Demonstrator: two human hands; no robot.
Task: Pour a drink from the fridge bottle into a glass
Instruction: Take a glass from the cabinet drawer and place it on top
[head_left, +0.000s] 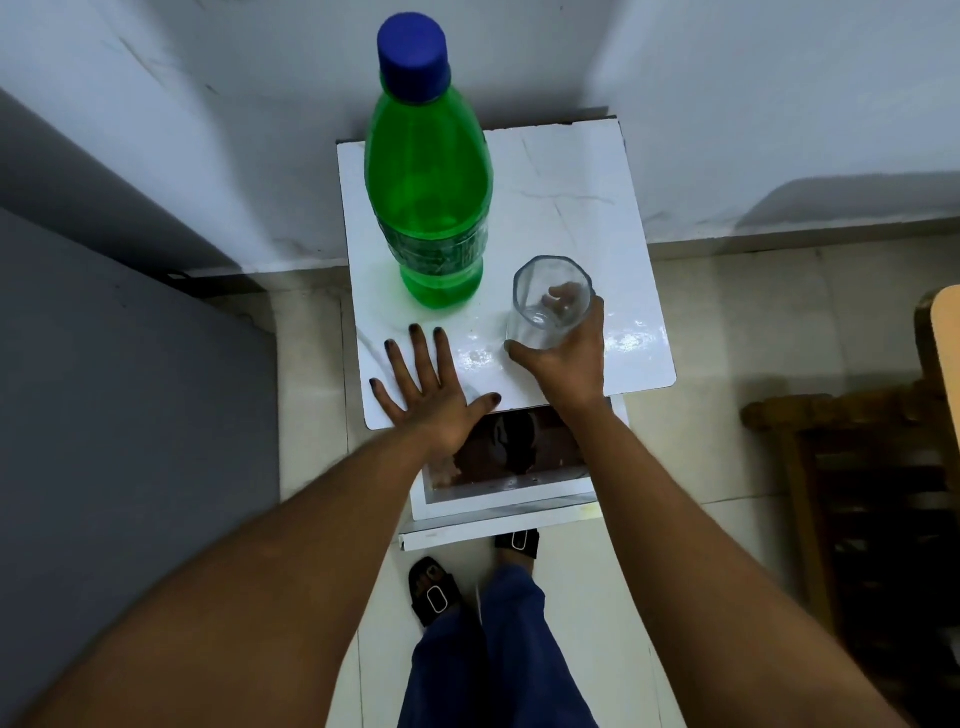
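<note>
A tall green plastic bottle (428, 176) with a blue screw cap stands upright, capped, on a small white table top (582, 208). To its right an empty clear glass (548, 304) rests on the same top, tilted slightly, with my right hand (563, 358) wrapped around its lower part. My left hand (426, 387) lies flat on the table's near left corner, fingers spread, just in front of the bottle and not touching it.
The table stands in a corner against white walls. A grey fridge side (119, 389) fills the left. A wooden chair (857, 493) stands on the right. A white-framed box (498, 478) sits under the table's front edge, by my feet.
</note>
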